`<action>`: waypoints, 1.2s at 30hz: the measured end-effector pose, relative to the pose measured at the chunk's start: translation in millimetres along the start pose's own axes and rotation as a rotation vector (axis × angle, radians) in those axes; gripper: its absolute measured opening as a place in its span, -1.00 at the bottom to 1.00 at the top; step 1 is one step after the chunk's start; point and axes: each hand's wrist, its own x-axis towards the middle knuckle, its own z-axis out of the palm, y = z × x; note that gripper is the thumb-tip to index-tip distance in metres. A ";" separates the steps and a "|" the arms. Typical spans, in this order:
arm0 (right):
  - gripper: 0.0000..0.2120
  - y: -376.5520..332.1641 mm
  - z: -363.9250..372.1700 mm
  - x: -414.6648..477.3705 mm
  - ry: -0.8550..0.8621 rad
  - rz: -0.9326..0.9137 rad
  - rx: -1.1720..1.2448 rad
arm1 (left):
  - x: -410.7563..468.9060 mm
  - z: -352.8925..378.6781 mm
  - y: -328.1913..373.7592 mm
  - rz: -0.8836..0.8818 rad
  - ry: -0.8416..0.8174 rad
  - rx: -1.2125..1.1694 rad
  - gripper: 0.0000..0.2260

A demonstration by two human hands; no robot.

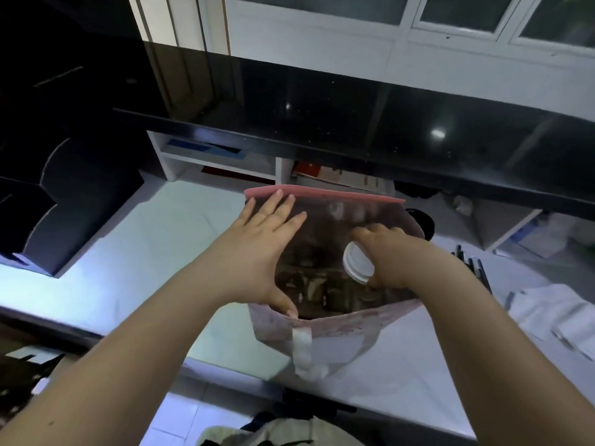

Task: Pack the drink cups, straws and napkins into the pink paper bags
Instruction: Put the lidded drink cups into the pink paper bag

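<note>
Pink paper bag [354, 321] stands mouth-up on white counter [145, 252], L hand [264, 239] fingers straight, spreading it; R hand [389, 255] fingers curled round white-lidded drink cup [357, 263] inside, tilted, lid facing left.

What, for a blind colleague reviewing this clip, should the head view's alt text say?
The right hand holds a white-lidded cup inside an open pink bag on a pale counter. The left hand spreads the bag's mouth, fingers flat on its far wall.
</note>
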 end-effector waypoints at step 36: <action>-0.23 -56.2 56.9 60.3 -0.034 -0.662 -0.324 | -17.6 6.9 3.5 0.047 0.056 -0.047 0.12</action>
